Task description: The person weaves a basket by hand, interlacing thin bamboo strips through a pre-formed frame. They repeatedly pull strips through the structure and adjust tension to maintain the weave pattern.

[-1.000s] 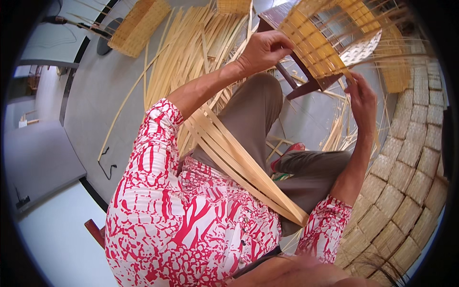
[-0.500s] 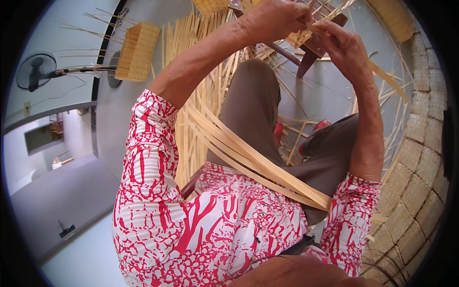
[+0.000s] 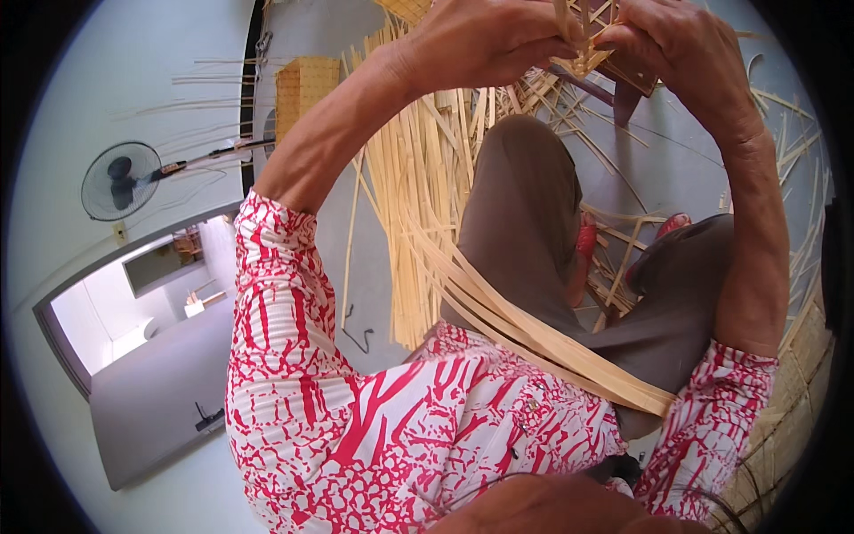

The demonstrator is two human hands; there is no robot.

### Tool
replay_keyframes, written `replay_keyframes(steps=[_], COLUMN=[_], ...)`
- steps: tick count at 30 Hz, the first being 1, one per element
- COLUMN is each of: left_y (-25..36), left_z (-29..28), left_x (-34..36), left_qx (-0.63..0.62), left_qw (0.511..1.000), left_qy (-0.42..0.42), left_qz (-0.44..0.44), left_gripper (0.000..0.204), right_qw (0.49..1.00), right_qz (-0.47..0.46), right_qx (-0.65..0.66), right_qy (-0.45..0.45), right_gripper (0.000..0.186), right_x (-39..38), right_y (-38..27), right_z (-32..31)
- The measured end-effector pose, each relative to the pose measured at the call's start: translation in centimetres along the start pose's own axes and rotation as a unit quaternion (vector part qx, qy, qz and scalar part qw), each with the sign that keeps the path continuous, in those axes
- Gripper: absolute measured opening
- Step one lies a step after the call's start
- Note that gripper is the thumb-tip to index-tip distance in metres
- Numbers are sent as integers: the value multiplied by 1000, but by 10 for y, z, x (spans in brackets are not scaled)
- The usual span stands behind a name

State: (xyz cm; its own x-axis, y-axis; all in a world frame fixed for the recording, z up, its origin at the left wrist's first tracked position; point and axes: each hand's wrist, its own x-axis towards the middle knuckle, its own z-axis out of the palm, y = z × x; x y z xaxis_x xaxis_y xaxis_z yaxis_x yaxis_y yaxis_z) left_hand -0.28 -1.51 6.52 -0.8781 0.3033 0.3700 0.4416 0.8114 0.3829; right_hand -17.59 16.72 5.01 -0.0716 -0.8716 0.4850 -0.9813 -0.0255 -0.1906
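Observation:
At the top edge, a woven basket (image 3: pixel 589 59) of pale, flat bamboo-like strips is partly cut off by the frame. My left hand (image 3: pixel 503 43) pinches it from the left, fingertips beside an upright strip. From the other side my right hand (image 3: pixel 683 44) grips it, with its fingers curled in against the weave. The exact strip under each fingertip is hidden. Beneath the basket stands a dark reddish-brown wooden support (image 3: pixel 630 89). Across my lap lies a bundle of loose flat strips (image 3: pixel 534 334).
Many long strips (image 3: pixel 409 240) lie in a pile left of my knee, with scraps (image 3: pixel 614 160) on the grey floor. A yellow woven box (image 3: pixel 307 89) and a fan (image 3: pixel 122 181) stand at the left. Woven pieces (image 3: pixel 792 392) line the right.
The view has shifted, so the scene sits further right and the fan shows more. My hands have moved apart to either side of the weave. The strip trailing past my right wrist no longer shows.

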Motion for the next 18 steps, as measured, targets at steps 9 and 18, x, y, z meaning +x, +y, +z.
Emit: replay_keyframes(steps=[9,18], left_y=[1,10], left_z=[-11,-24], left_x=[-5,18], left_qx=[53,4], left_qw=[997,986], left_qy=[-18,-115], left_qz=[51,-118], left_gripper=[16,28], right_qw=[998,997], right_qz=[-42,-58], right_qx=[53,59], right_qy=[11,-6], right_gripper=[43,39], right_x=[5,12], right_y=[-1,7], right_z=[7,6])
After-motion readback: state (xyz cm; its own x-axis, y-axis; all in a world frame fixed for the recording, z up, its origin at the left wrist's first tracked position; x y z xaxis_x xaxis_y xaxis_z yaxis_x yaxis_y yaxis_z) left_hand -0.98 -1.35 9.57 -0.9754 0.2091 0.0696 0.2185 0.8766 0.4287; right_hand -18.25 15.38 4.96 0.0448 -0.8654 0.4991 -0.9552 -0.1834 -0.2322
